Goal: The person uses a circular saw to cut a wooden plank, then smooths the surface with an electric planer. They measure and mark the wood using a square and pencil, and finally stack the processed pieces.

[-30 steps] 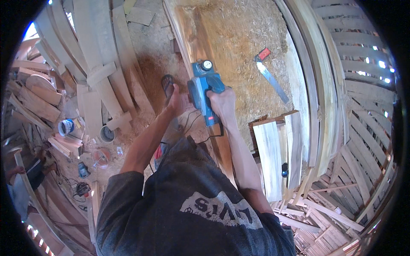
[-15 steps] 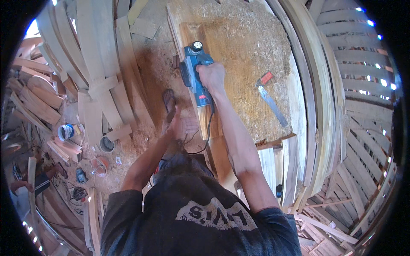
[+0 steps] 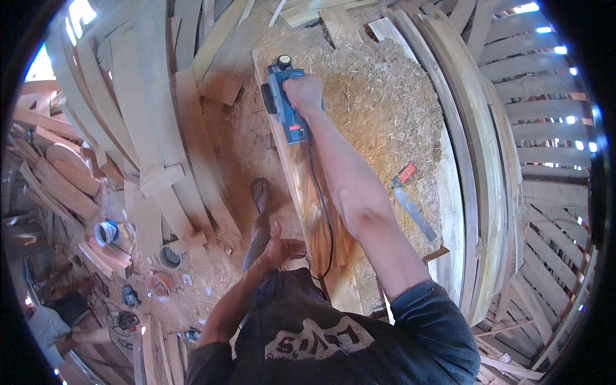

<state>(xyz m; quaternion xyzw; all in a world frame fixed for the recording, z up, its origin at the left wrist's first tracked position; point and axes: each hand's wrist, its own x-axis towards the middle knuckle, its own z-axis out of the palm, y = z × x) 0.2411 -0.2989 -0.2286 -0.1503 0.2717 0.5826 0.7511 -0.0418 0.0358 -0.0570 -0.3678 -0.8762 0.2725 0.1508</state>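
With my right hand I grip the handle of a blue electric hand planer, which rests on a long wooden board close to its far end. A black cord trails back from the planer along the board. My left hand is empty, its fingers stretched out and apart, at the board's left edge near my body. To the right of the board, a hand saw with a red handle lies on the shavings.
Long planks are stacked along the right side, beside a slatted wall. More boards lean at the left. A blue-and-white bucket, a grey pot and a power tool stand on the dusty floor.
My right hand has pushed the planer away from me toward the board's far end, and my right arm is more stretched out. My left hand stays low, beside the board.
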